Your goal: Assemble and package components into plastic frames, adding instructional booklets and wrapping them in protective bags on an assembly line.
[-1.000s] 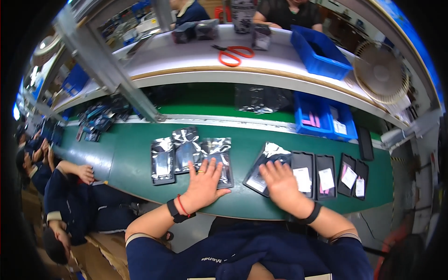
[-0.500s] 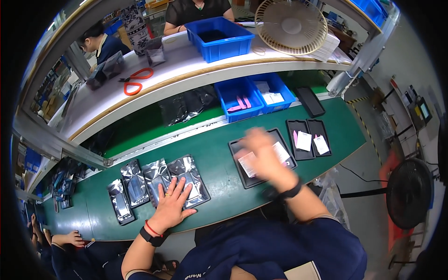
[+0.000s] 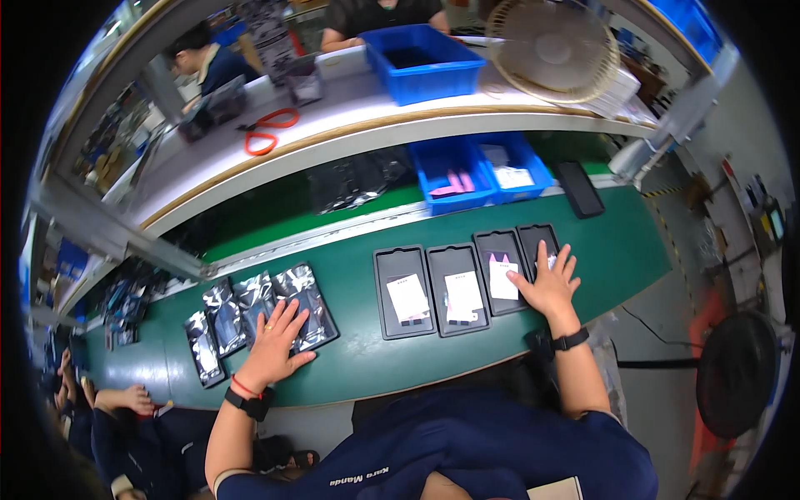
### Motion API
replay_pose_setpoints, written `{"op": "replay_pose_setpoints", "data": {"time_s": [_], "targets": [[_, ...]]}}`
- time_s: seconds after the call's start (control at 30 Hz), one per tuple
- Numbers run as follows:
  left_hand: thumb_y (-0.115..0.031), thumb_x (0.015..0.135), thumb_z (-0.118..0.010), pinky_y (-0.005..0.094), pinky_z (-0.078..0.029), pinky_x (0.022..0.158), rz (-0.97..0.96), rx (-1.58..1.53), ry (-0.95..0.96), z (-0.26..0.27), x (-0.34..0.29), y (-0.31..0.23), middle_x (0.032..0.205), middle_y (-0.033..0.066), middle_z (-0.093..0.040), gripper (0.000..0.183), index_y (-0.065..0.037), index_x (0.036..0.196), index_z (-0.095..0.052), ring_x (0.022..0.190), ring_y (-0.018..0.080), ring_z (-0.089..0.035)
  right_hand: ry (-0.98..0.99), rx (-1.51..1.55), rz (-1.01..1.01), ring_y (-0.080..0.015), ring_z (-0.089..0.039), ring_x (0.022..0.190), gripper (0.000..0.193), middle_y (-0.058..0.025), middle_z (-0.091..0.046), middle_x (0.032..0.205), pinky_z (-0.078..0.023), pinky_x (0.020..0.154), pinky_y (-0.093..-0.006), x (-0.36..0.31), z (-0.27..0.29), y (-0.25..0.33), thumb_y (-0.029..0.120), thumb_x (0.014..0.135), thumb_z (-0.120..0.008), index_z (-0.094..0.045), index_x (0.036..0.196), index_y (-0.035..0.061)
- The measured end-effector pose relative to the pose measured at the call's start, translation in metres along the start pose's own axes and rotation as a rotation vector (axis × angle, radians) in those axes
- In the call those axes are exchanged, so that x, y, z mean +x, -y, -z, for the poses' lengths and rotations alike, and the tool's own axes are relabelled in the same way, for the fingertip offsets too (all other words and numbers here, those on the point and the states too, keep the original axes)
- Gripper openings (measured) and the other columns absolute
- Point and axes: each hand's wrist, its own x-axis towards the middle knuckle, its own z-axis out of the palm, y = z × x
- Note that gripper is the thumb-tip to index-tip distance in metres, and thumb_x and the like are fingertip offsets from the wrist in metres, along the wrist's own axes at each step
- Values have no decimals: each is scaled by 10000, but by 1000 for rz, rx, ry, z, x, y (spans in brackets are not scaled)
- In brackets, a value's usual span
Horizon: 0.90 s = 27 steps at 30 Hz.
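My left hand lies open, fingers spread, over the near part of the rightmost shiny silver-bagged black tray and its neighbour. Several such bagged trays stand in a row at the left, among them a small one. My right hand is open too, fingers apart, over the rightmost of several open black trays and partly hiding it. To its left stand a black tray with a white card and pink piece and two more, a middle one and a left one, each with a white card.
Behind the trays sit a blue bin with pink pieces and a blue bin with white cards. An empty-looking black tray lies at the far right. The shelf bears red-handled scissors, a large blue bin and a fan.
My right hand has moved right, from the left pair of open trays to the rightmost one. The open trays now stand side by side in a row. My left hand stays on the bagged trays.
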Motion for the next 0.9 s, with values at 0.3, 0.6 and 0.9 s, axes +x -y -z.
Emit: {"op": "replay_pose_setpoints", "data": {"time_s": [0.3, 0.6, 0.9], "targets": [[-412, 760, -670, 593, -180, 1052, 1, -22, 44, 18, 5, 18, 1444, 161, -286, 706, -123, 1346, -403, 1345, 363, -236, -57, 103, 224, -480, 17, 1353, 957, -333, -11, 1452, -90, 1006, -672, -47, -25, 62, 631, 784, -515, -172, 1426, 8], [-135, 690, -633, 431, -276, 1072, -156, -1, -111, 61, 181, 13, 1389, 281, -308, 749, -10, 1362, -329, 1297, 399, -306, -144, 65, 981, -391, -294, 1306, 820, -268, -360, 1359, -246, 1053, -508, -2, 43, 174, 279, 712, -724, -310, 1367, 12], [-132, 698, -582, 387, -392, 987, 12, -45, -175, 35, 249, 38, 1345, 224, -389, 697, -26, 1347, -354, 1216, 361, -419, 91, -197, 927, -365, -462, 1178, 810, -246, -502, 1234, -389, 975, -409, 76, 33, 281, 263, 690, -722, -330, 1344, -10]]}}
